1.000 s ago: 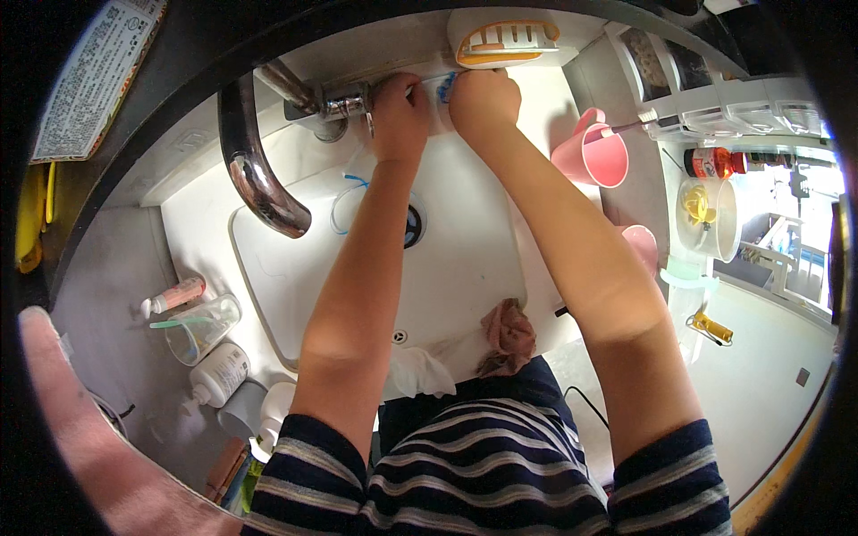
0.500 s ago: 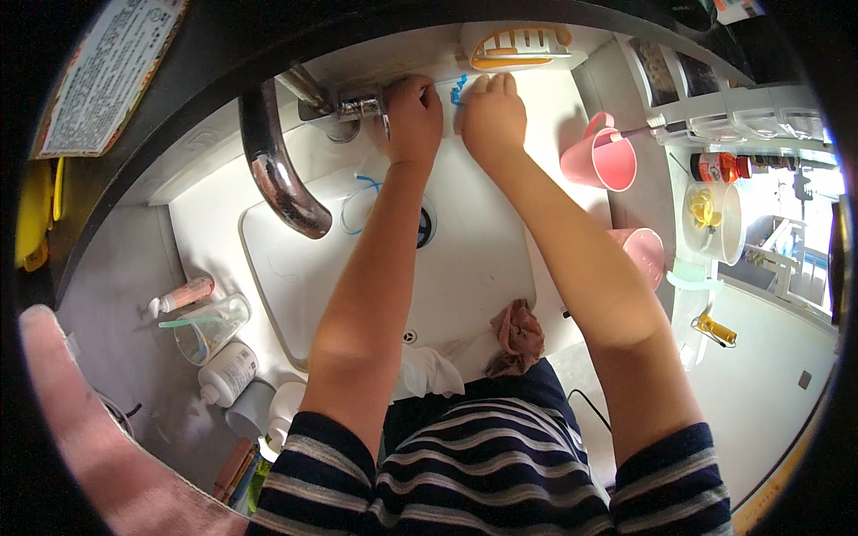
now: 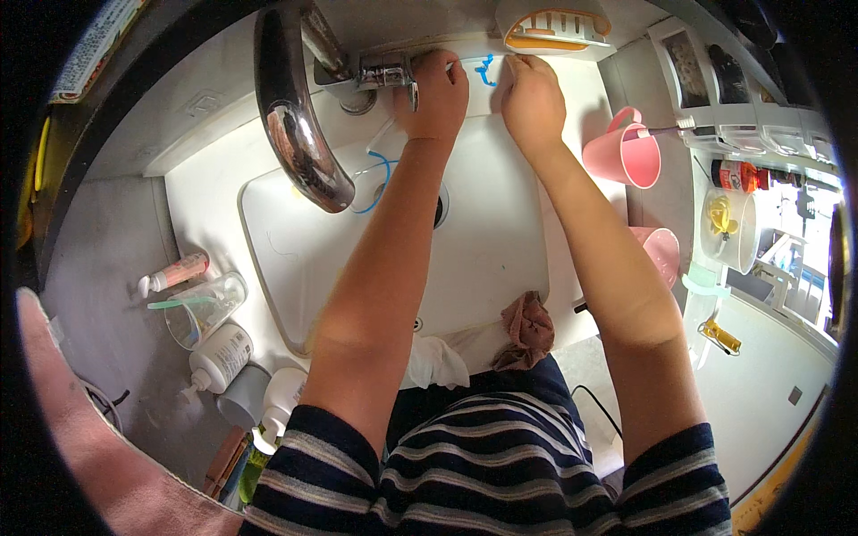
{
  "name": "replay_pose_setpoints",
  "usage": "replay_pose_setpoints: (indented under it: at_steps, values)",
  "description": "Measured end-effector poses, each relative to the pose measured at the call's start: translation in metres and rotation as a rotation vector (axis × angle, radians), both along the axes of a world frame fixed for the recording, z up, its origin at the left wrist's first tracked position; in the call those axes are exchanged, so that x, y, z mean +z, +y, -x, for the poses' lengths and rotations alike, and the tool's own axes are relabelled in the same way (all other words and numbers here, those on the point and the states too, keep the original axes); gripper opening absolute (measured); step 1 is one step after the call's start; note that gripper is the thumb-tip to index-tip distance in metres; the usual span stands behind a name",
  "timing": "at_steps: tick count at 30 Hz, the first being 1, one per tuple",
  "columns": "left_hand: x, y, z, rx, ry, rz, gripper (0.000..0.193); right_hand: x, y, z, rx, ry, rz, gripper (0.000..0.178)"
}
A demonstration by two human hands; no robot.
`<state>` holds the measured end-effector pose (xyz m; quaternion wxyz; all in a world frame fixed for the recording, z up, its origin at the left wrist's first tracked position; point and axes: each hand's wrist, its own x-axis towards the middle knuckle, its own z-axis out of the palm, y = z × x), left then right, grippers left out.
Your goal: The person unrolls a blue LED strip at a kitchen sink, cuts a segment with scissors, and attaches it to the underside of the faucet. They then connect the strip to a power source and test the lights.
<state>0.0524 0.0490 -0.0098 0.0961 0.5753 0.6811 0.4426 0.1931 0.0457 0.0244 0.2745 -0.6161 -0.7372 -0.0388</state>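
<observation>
My left hand [image 3: 436,94] is closed beside the faucet handle at the back of the white sink. My right hand [image 3: 536,96] is closed a short way to its right, fingers curled and tips partly hidden. Between them a thin pale cord with a twisted blue piece [image 3: 485,70] spans the gap above the sink's back ledge; both hands seem to pinch it. A curved, partly blue length [image 3: 386,163] hangs below my left hand, over the basin [image 3: 483,223] near the drain. The chrome faucet [image 3: 308,152] curves out to the left.
An orange and white soap dish [image 3: 559,37] sits at the back. Pink cups [image 3: 626,159] stand on the right, one holding a toothbrush. A brown cloth [image 3: 527,330] and a white cloth [image 3: 438,362] lie on the front rim. Bottles and a clear cup [image 3: 207,308] stand left.
My hands have moved farther apart, and more of the pale cord and blue piece shows between them. The whole view has shifted slightly.
</observation>
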Motion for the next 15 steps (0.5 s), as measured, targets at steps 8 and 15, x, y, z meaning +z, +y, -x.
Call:
replay_pose_setpoints:
  at_steps: [8,15]
  values:
    - [-0.01,0.004,-0.001,0.029,0.054,-0.038,0.013,0.005,-0.005,0.02,-0.024,0.09,0.113,0.027]
    - [-0.005,0.003,-0.001,0.008,0.068,-0.055,0.014,-0.013,-0.008,0.03,-0.07,0.079,0.019,0.03]
